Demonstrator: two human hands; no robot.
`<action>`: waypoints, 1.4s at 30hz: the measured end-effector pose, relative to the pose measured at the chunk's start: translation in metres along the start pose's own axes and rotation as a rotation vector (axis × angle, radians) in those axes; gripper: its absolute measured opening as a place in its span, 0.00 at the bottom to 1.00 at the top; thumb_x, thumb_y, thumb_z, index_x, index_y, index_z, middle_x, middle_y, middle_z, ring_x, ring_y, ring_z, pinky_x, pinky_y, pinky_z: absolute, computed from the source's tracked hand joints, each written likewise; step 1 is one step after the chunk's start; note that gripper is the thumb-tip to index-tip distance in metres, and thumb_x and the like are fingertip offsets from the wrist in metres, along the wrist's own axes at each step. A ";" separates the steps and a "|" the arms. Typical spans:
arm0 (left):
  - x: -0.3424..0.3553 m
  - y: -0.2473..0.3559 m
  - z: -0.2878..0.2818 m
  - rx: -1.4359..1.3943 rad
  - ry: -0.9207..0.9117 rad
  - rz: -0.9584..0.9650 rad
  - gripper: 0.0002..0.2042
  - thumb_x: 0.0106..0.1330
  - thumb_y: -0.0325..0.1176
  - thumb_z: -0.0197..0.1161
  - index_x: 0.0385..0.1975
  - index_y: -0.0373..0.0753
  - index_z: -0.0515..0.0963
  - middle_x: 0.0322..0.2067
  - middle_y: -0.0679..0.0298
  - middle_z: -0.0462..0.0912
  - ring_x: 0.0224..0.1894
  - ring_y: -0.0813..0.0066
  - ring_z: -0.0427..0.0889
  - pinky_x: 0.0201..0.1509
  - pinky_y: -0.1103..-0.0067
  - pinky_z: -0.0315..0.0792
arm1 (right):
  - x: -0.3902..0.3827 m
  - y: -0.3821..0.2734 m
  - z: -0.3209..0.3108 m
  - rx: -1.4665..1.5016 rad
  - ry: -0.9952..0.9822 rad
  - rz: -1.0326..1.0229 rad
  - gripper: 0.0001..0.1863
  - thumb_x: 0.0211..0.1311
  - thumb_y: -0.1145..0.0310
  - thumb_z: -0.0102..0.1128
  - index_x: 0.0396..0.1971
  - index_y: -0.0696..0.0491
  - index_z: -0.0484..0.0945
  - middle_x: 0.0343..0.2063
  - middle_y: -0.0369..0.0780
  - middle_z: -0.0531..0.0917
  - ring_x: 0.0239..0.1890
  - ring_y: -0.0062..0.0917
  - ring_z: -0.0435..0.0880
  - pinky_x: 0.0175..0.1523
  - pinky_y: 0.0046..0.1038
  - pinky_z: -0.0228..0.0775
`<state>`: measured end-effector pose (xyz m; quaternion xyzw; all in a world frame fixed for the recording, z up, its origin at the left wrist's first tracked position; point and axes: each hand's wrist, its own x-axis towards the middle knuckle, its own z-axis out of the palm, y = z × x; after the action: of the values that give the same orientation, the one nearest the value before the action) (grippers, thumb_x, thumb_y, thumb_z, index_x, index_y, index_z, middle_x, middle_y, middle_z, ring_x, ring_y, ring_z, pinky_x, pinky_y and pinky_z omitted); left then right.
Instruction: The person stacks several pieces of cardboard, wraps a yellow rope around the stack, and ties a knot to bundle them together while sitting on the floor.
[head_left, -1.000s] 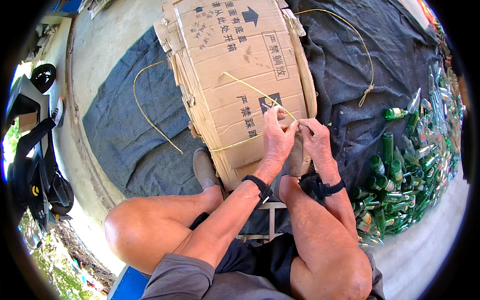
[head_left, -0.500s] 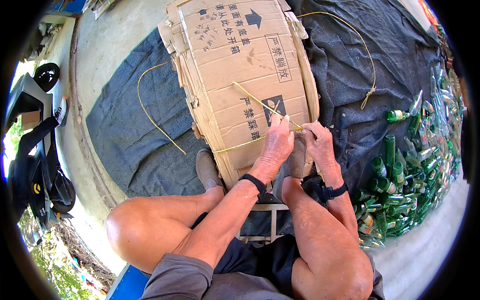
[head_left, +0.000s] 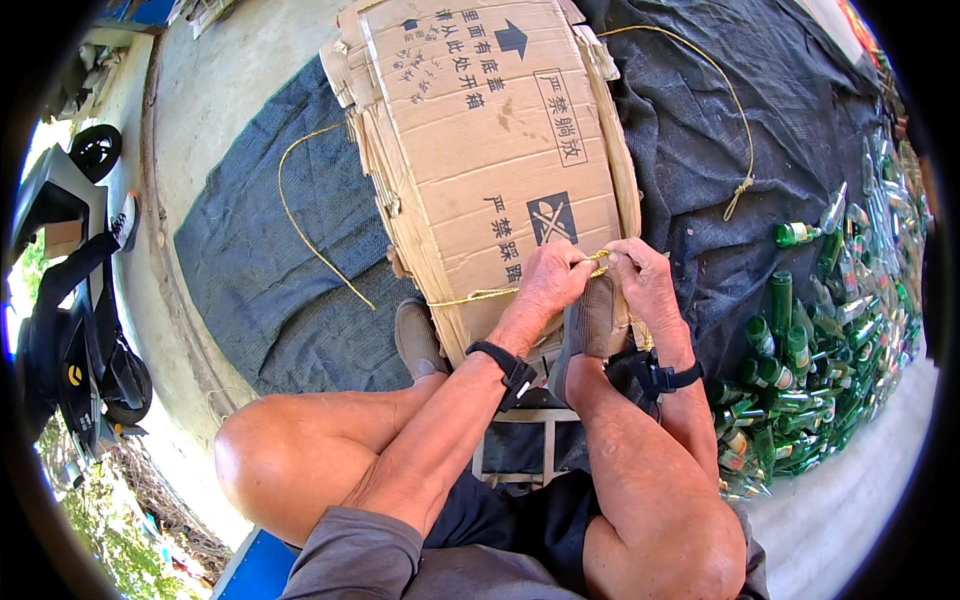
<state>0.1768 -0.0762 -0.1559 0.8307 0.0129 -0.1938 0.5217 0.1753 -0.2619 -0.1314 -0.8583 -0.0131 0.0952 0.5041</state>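
Fingers pinched, our left hand (head_left: 555, 277) and right hand (head_left: 644, 282) grip the yellow cord (head_left: 475, 296) by the cardboard stack (head_left: 470, 150)'s right edge. We seem to be knotting it; that calls for even tension.

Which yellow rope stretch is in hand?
The near stretch, crossing the cardboard, pinched by the left hand and right hand. The left stretch and right stretch lie on the dark sheet, untouched.

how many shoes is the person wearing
2. The left shoe is beside the cardboard, at its near left; the right shoe shows just below the left hand and right hand, which pinch yellow rope.
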 end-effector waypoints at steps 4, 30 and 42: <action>0.005 0.002 -0.007 -0.283 -0.187 -0.205 0.12 0.64 0.40 0.70 0.31 0.36 0.89 0.22 0.64 0.83 0.26 0.79 0.77 0.34 0.75 0.72 | 0.006 0.007 -0.004 0.039 -0.051 0.071 0.04 0.67 0.78 0.62 0.39 0.61 0.82 0.30 0.41 0.85 0.34 0.21 0.83 0.41 0.25 0.77; 0.007 0.005 -0.003 0.058 -0.369 -0.176 0.16 0.61 0.46 0.65 0.35 0.39 0.88 0.33 0.54 0.89 0.39 0.60 0.87 0.47 0.68 0.78 | -0.019 0.007 -0.008 0.133 0.026 0.165 0.10 0.65 0.68 0.66 0.41 0.58 0.87 0.31 0.40 0.87 0.34 0.21 0.85 0.40 0.25 0.77; 0.012 -0.020 0.009 -0.155 -0.325 -0.223 0.14 0.63 0.38 0.60 0.35 0.35 0.87 0.31 0.54 0.88 0.37 0.68 0.86 0.45 0.72 0.78 | -0.009 0.020 -0.002 0.119 -0.056 0.221 0.11 0.68 0.66 0.62 0.40 0.59 0.86 0.27 0.37 0.86 0.31 0.19 0.82 0.39 0.27 0.75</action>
<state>0.1804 -0.0767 -0.1801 0.7392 0.0352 -0.3803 0.5547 0.1657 -0.2745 -0.1461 -0.8201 0.0733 0.1747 0.5400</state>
